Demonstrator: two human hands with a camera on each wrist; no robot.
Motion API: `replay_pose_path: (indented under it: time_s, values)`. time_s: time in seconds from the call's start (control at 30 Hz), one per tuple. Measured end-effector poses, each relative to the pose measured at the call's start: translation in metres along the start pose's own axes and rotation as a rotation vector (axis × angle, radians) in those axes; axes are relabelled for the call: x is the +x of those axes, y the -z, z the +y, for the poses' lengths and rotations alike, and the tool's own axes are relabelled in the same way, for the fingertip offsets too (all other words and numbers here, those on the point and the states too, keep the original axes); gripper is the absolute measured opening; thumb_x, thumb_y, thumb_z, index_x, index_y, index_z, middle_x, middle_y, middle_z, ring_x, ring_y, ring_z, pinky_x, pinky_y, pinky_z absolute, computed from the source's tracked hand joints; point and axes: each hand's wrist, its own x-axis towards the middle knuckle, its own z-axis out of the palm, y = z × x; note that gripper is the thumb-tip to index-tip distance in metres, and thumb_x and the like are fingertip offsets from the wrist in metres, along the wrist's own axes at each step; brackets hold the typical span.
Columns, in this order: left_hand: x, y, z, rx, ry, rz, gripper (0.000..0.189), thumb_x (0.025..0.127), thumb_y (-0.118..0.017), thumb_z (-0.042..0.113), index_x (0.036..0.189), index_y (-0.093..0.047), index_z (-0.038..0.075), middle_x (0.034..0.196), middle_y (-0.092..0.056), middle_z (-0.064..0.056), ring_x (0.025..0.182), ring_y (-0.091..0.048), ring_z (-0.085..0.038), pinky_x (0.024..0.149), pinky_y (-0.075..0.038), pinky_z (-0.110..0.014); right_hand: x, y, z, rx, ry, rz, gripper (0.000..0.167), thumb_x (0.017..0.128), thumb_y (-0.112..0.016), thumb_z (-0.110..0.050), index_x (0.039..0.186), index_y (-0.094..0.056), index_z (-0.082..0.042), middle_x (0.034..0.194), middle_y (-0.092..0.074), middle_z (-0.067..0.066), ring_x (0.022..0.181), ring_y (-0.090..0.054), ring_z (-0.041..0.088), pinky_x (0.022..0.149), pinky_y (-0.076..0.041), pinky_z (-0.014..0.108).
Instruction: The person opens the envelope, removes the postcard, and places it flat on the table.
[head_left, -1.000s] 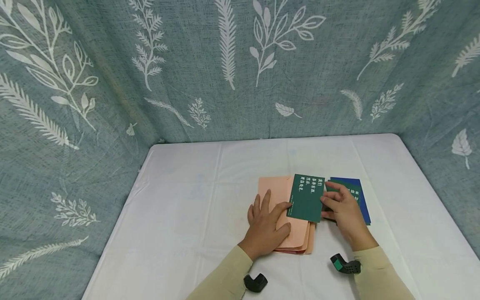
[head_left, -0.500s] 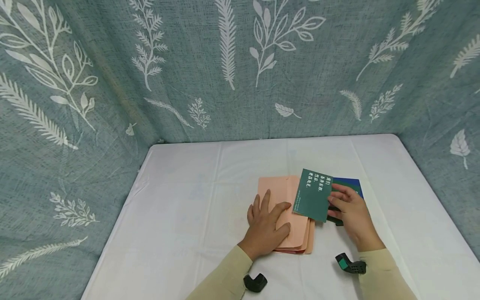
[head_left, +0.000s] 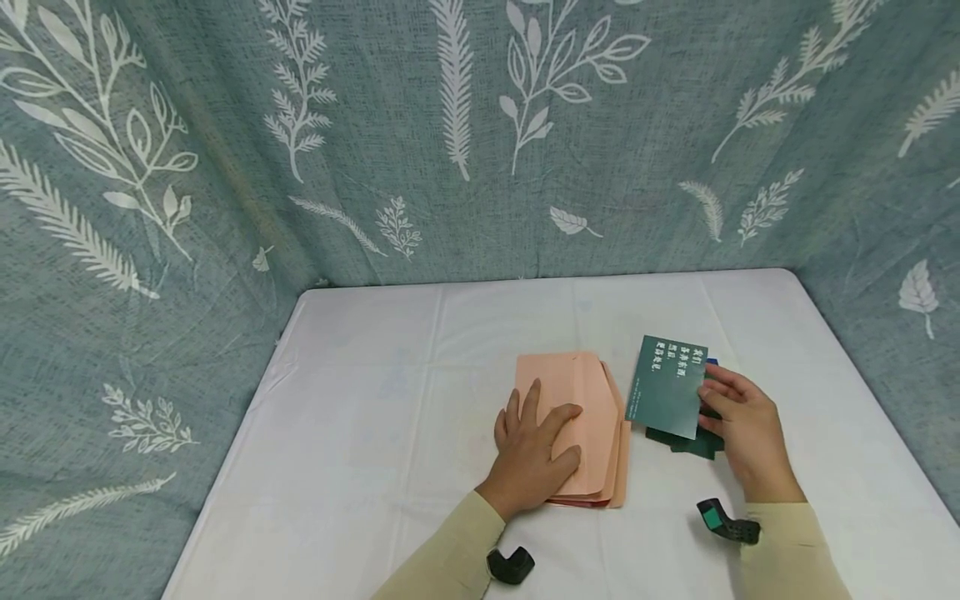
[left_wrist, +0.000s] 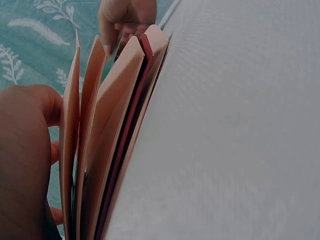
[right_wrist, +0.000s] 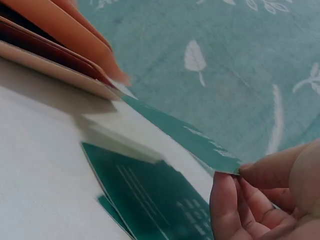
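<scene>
My left hand (head_left: pixel 534 454) lies with spread fingers on a stack of peach envelopes (head_left: pixel 558 375). Seen edge-on in the left wrist view, the envelopes (left_wrist: pixel 112 95) fan apart, with a dark red edge (left_wrist: pixel 131 112) among them. Between thumb and fingers my right hand (head_left: pixel 750 429) pinches the right edge of a green card (head_left: pixel 667 387) with white Chinese characters. That card is tilted above other green cards (right_wrist: pixel 145 195) lying on the table. A small corner of a blue card (head_left: pixel 712 362) shows behind it; the rest is hidden.
A white cloth covers the table (head_left: pixel 375 400). Green-blue curtains (head_left: pixel 480 150) with white leaf prints stand behind it and at both sides. Black camera mounts sit at the left wrist (head_left: pixel 512 566) and the right wrist (head_left: pixel 727 522).
My right hand has carried the green card rightward, off the peach envelopes and over the other cards, tilting it on the way. The left hand has stayed in place.
</scene>
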Motion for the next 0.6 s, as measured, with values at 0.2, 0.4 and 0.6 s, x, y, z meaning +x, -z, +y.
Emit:
replay_pose_path:
  time_s: [0.2, 0.4, 0.6]
  values:
    - [0.000, 0.000, 0.000, -0.004, -0.006, -0.006, 0.055, 0.098, -0.054, 0.036, 0.152, -0.062, 0.032, 0.180, -0.012, -0.015, 0.161, 0.001, -0.049, 0.120, -0.004, -0.073, 0.005, 0.012, 0.001, -0.095, -0.030, 0.095, 0.047, 0.112, -0.062, -0.015, 0.158, -0.056, -0.003, 0.125, -0.061, 0.003, 0.100, -0.062, 0.012, 0.075, -0.058, 0.021]
    - [0.001, 0.000, 0.001, -0.007, -0.008, -0.014, 0.056, 0.099, -0.056, 0.038, 0.154, -0.061, 0.032, 0.180, -0.011, -0.015, 0.161, 0.002, -0.049, 0.120, -0.003, -0.073, 0.006, 0.020, 0.004, -0.251, -0.048, 0.112, 0.048, 0.116, -0.055, -0.019, 0.159, -0.053, -0.001, 0.137, -0.060, 0.015, 0.103, -0.062, 0.018, 0.074, -0.057, 0.020]
    - [0.000, -0.003, -0.002, 0.041, -0.001, -0.021, 0.057, 0.100, -0.064, 0.047, 0.156, -0.062, 0.035, 0.180, -0.010, -0.014, 0.162, 0.001, -0.048, 0.121, -0.006, -0.072, 0.005, 0.021, 0.005, -0.407, -0.012, 0.180, 0.046, 0.115, -0.052, -0.020, 0.155, -0.056, 0.003, 0.134, -0.063, 0.024, 0.105, -0.064, 0.028, 0.066, -0.052, 0.014]
